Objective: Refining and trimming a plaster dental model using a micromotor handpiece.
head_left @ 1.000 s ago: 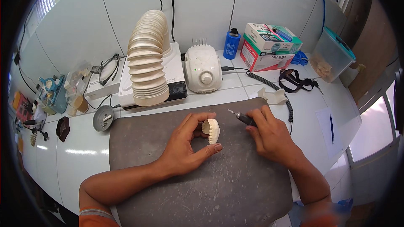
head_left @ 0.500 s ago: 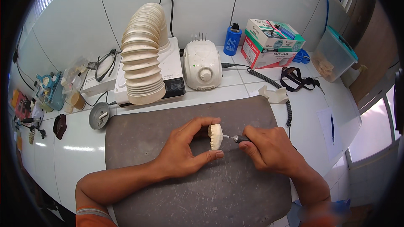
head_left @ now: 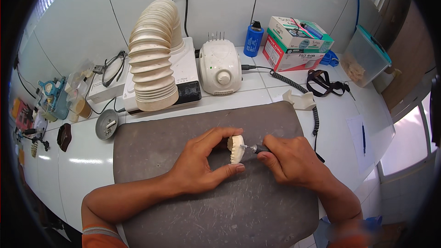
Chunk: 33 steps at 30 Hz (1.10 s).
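Over a grey-brown mat (head_left: pixel 216 216), my left hand (head_left: pixel 202 160) grips a cream dental cast (head_left: pixel 236 149) between fingertips and thumb, its row of teeth toward my left. My right hand (head_left: pixel 287 160) is closed round a dark rotary handpiece (head_left: pixel 260 149) with a metal nose. The thin bit at its tip reaches the cast's right side and appears to touch it. A coiled black cord (head_left: pixel 315 119) runs from near my right hand to a white control unit (head_left: pixel 220 71).
A white suction machine with a ribbed hose (head_left: pixel 150 64) stands behind the mat. Left are a small grey bowl (head_left: pixel 102 131), eyewear (head_left: pixel 112 69) and containers. Right are stacked boxes (head_left: pixel 296 53), a blue bottle (head_left: pixel 253 41), a dark strap (head_left: pixel 321 82), a plastic tub (head_left: pixel 367 59) and paper with a pen (head_left: pixel 363 138).
My right hand has come down and left, bringing the bit to the cast. The cast has shifted slightly right and down in my left hand's grip since the earliest frame.
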### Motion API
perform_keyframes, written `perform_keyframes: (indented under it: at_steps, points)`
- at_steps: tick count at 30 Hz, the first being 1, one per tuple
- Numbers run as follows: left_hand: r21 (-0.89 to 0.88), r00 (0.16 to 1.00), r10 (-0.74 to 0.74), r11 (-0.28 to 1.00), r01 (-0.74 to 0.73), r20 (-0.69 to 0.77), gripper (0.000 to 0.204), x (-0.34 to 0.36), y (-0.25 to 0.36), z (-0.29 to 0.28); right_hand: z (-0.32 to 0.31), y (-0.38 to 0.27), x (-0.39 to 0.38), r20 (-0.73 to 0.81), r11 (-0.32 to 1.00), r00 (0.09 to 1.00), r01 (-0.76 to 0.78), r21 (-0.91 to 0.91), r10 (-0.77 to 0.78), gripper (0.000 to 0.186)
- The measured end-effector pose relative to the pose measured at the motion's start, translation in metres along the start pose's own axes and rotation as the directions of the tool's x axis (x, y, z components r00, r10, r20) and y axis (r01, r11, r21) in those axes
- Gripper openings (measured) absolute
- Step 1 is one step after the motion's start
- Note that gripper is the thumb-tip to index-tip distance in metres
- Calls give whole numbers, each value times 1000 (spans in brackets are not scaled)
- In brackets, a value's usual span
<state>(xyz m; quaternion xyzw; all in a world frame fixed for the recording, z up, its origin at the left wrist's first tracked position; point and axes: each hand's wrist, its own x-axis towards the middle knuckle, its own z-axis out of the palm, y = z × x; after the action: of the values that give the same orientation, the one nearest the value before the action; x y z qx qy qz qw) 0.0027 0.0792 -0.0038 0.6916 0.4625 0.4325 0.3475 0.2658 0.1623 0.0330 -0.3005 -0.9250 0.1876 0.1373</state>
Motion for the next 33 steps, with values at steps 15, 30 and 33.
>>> perform_keyframes:
  at_steps: [15,30,33]
  points:
    - [16,1000,4,1000,-4,-1,72,1,2,0,2,1,0,-11,1000,1000,12,-24,-12,42]
    - [37,1000,-6,999,6,6,71,1,4,-2,2,1,0,-8,999,1000,25,-30,-25,43]
    - [43,1000,-5,999,4,8,71,0,3,-2,2,1,0,-12,1000,1000,17,-15,-17,43]
